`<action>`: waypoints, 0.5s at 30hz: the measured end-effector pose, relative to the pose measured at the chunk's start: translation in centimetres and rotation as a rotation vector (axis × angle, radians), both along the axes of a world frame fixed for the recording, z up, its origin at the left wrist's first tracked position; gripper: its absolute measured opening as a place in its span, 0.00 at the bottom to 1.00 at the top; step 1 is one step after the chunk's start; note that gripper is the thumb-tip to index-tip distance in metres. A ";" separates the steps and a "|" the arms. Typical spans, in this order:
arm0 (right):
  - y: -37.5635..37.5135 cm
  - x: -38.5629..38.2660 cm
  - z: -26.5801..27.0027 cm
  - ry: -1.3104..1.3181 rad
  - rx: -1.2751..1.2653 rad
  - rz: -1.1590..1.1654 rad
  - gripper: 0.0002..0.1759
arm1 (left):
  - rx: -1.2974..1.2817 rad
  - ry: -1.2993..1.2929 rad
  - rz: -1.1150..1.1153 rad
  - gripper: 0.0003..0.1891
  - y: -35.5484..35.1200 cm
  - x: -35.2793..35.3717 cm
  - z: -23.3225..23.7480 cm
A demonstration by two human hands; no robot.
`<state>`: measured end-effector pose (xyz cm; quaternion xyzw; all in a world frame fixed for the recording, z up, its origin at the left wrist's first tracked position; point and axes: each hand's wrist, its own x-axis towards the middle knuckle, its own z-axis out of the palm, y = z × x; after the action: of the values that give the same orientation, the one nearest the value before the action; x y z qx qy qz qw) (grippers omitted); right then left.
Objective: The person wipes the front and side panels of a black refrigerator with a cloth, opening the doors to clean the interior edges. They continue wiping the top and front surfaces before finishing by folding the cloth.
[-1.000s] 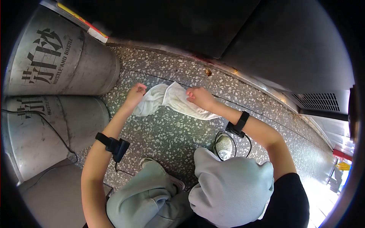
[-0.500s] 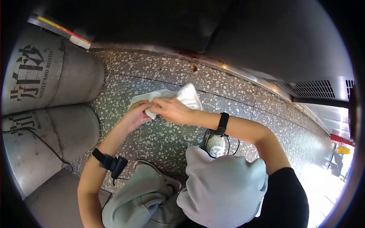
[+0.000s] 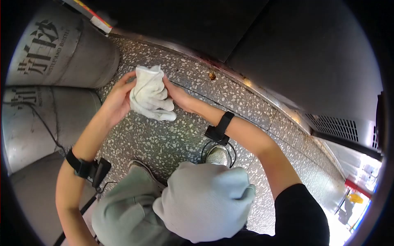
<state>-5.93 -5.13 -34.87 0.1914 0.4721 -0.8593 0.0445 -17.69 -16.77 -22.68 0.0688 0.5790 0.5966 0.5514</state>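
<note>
A bunched white cloth (image 3: 151, 93) is held up above the speckled floor between my two hands. Rounded, finger-like folds hang at its lower right, and its upper end is ruffled. My left hand (image 3: 119, 100) grips the left side, with the thumb and fingers at its edge. On the opposite side, my right hand (image 3: 179, 96) holds the cloth's upper right edge; most of its fingers are hidden behind the fabric.
Two grey metal barrels (image 3: 92, 55) with dark lettering stand at the left. A dark metal cabinet front (image 3: 295, 61) runs along the far side, with a vent (image 3: 336, 126) at right. A small brown scrap (image 3: 212, 76) lies on the terrazzo floor (image 3: 164, 143).
My hands have moved left and apart, from close together over the spread cloth to either side of it. The cloth is now gathered and upright between them. The camera view has shifted.
</note>
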 end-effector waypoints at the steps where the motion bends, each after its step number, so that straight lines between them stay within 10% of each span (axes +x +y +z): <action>1: -0.4 0.3 0.5 -0.011 0.029 0.016 0.48 | -0.076 0.068 0.021 0.17 0.4 -0.5 -0.1; 6: -0.5 1.5 0.2 0.005 -0.057 0.146 0.39 | -0.377 0.111 0.086 0.17 0.9 -4.5 -2.5; 10: -0.1 1.8 0.6 0.052 -0.051 -0.025 0.30 | -0.191 -0.060 -0.290 0.27 0.5 -2.8 -3.5; 12: -0.5 1.0 0.1 0.113 -0.054 -0.098 0.26 | -0.680 0.173 -0.115 0.28 0.9 0.2 -3.0; 15: -0.5 0.0 1.2 0.052 -0.032 -0.048 0.25 | -0.395 0.055 0.016 0.29 0.2 -1.2 -5.8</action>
<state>-5.91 -5.64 -33.72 0.1795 0.4546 -0.8723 0.0146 -18.85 -16.57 -28.46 -0.0290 0.7004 0.4734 0.5334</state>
